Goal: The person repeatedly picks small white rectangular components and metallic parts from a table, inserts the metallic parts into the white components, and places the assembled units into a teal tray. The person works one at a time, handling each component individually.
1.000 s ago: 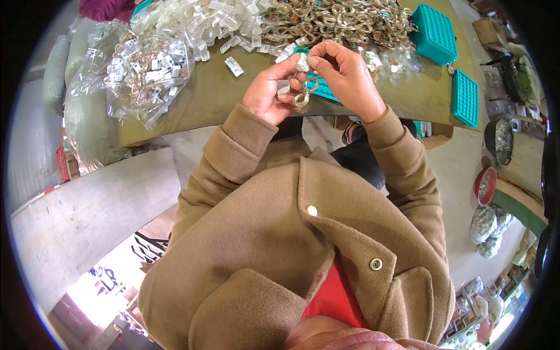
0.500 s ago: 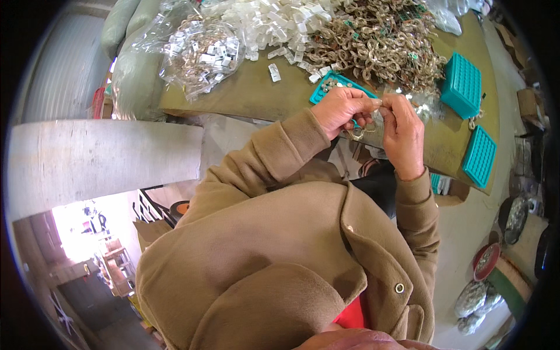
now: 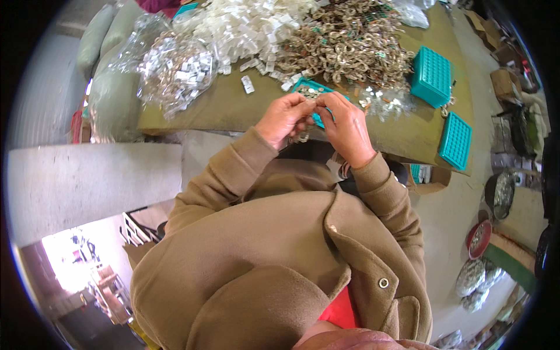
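My left hand [image 3: 284,118] and my right hand [image 3: 345,125] meet at the near edge of the olive-green table [image 3: 233,111], fingertips pinched together on a small metal ring piece [image 3: 303,137] that hangs just below them. Both sleeves are tan. Under the hands lies a small teal tray [image 3: 308,87] with tiny parts. Beyond it sits a big heap of brownish metal rings [image 3: 344,49], and to its left a pile of small white tags [image 3: 251,29].
A clear plastic bag of tags [image 3: 175,67] rests at the table's left. Two teal baskets [image 3: 431,76] [image 3: 455,140] stand on the right side. Bowls and pots [image 3: 499,195] sit on the floor at right. A grey concrete slab [image 3: 87,186] lies at left.
The view has swung, so the table sits differently in the picture. My hands stay together on the ring piece, now lower over the table's near edge.
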Motion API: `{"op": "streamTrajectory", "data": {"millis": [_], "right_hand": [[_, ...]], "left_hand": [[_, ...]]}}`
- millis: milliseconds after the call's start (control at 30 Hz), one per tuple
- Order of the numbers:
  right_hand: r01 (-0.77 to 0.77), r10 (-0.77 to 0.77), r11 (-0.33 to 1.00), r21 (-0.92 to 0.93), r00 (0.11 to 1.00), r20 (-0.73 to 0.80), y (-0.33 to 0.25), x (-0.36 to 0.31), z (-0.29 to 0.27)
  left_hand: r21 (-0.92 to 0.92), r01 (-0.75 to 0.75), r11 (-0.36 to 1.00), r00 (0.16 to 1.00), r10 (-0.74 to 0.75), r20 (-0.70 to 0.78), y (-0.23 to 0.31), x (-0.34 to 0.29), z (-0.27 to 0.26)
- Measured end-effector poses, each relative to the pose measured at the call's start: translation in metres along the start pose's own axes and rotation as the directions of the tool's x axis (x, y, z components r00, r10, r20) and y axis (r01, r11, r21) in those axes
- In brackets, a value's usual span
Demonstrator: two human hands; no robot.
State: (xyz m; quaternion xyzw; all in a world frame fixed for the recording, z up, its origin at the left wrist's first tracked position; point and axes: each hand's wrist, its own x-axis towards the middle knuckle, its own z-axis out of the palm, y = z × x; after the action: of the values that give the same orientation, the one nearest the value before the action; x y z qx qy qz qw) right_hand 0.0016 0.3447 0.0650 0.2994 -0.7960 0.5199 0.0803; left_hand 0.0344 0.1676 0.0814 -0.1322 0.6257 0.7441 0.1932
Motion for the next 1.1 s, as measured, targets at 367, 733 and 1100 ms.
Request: {"op": "streamTrajectory", "data": {"millis": [367, 733, 1100], "right_hand": [[-0.242, 0.237, 0.969, -0.038, 0.966, -0.104, 0.020, 0.075, -0.024], [-0.060, 0.000, 0.687, -0.724, 0.997, -0.082, 0.058, 0.157, 0.032], [-0.206, 0.177, 0.807, -0.554, 0.979, -0.106, 0.062, 0.154, 0.020]], "left_hand": [[0.729, -0.450, 0.515, 0.632, 0.761, -0.147, 0.095, 0.000, -0.187], [0.402, -0.660, 0.634, 0.599, 0.768, -0.227, 0.040, -0.012, -0.155], [-0.054, -0.286, 0.957, 0.957, 0.289, 0.041, 0.017, 0.042, -0.122]]}}
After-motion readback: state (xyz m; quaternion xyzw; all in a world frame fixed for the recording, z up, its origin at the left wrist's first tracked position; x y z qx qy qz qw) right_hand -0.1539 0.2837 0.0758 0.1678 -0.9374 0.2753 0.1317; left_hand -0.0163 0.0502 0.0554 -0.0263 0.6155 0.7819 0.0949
